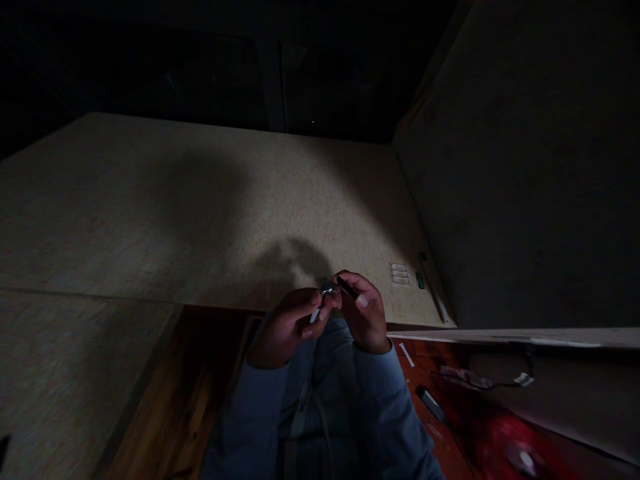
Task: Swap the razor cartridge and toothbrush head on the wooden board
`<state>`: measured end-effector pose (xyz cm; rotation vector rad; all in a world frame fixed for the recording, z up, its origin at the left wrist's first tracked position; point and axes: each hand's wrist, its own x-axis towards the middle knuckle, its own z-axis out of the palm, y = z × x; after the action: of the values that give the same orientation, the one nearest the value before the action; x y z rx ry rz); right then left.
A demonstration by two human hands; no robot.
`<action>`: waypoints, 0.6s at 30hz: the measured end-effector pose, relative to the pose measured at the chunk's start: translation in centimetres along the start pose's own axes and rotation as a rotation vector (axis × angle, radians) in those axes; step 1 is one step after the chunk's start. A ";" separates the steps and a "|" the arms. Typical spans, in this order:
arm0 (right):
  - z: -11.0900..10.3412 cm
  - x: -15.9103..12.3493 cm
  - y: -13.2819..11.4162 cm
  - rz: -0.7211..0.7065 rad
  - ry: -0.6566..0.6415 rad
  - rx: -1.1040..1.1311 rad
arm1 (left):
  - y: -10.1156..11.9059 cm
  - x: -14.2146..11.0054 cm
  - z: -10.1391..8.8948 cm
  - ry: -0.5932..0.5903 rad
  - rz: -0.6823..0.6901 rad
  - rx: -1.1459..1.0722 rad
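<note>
Close together over the table's front edge, my two hands work on small things. My left hand (285,327) is closed on a small shiny metal piece (328,289) with a white strip (315,315) below it; their kind is too small and dim to make out. Between the thumb and fingers of my right hand (367,317) is a short black stick (347,288), its far end beside the metal piece. Whether the two touch, I cannot tell.
On the pale table (280,180), a clear ribbed plastic piece (399,273) and a small green item (420,281) lie at the right. A dark panel (530,173) stands beyond them. Below right are a grey-black object (431,404) and a red bag (500,437).
</note>
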<state>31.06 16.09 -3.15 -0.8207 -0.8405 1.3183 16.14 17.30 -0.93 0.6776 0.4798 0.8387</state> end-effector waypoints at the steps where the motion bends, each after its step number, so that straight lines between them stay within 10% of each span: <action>1: 0.0 0.0 0.1 0.000 -0.006 0.012 | 0.2 -0.1 0.0 -0.003 -0.011 0.009; 18: -0.5 0.0 0.6 -0.028 -0.119 0.035 | 0.5 -0.1 -0.9 -0.087 -0.064 0.165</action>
<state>31.27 16.14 -3.91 -0.7062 -0.9169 1.3640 15.25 17.75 -1.13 0.8426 0.4928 0.7119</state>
